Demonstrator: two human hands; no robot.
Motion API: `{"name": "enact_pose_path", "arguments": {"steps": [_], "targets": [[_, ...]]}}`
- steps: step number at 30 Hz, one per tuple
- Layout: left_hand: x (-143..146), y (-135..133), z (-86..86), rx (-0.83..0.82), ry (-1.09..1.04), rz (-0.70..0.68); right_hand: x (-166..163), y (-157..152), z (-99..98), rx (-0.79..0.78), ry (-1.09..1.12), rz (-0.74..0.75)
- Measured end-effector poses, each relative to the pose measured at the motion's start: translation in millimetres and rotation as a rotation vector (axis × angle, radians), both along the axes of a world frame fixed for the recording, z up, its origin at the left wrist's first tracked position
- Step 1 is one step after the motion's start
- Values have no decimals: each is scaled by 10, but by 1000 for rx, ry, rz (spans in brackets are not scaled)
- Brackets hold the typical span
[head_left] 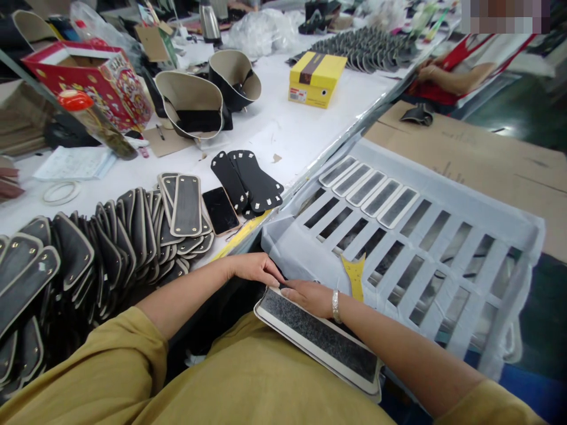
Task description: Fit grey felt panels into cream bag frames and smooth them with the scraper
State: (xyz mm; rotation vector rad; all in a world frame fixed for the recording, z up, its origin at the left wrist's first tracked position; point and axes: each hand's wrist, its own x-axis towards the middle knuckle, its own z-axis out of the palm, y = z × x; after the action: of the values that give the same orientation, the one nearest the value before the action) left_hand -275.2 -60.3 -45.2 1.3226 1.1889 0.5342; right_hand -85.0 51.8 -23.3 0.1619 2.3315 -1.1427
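A long flat panel [323,339] with a cream rim and a dark grey speckled middle lies slanted across my lap. At its upper left end, my left hand [259,270] is closed with the fingertips at the edge. My right hand [308,296], a bracelet at its wrist, is bent over the same end, and its fingers meet those of the left hand. What lies under the fingertips is partly hidden. Just beyond the hands is a grey slotted tray [301,248]. In the tray rests a yellow notched piece [354,276].
Several cream-rimmed panels [372,189] lie in the tray's far row. Stacked dark riveted pieces [119,242] crowd the left table. A phone [220,211], black pieces [254,183], a yellow box [316,79] and a bottle [100,124] stand farther off. A co-worker's arm [460,79] shows at upper right.
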Motion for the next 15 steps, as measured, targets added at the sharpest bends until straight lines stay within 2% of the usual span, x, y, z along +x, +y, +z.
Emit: {"name": "enact_pose_path", "arguments": {"steps": [9,12,15], "targets": [[78,-162,-41,17,-50,186,-61,-82,26,156,-5,10],[99,-200,-62,-2,-72,223,-50,-131,49,277,6,2],[99,-232,-75,2,-96,227,-52,-172,71,321,18,-4]]}}
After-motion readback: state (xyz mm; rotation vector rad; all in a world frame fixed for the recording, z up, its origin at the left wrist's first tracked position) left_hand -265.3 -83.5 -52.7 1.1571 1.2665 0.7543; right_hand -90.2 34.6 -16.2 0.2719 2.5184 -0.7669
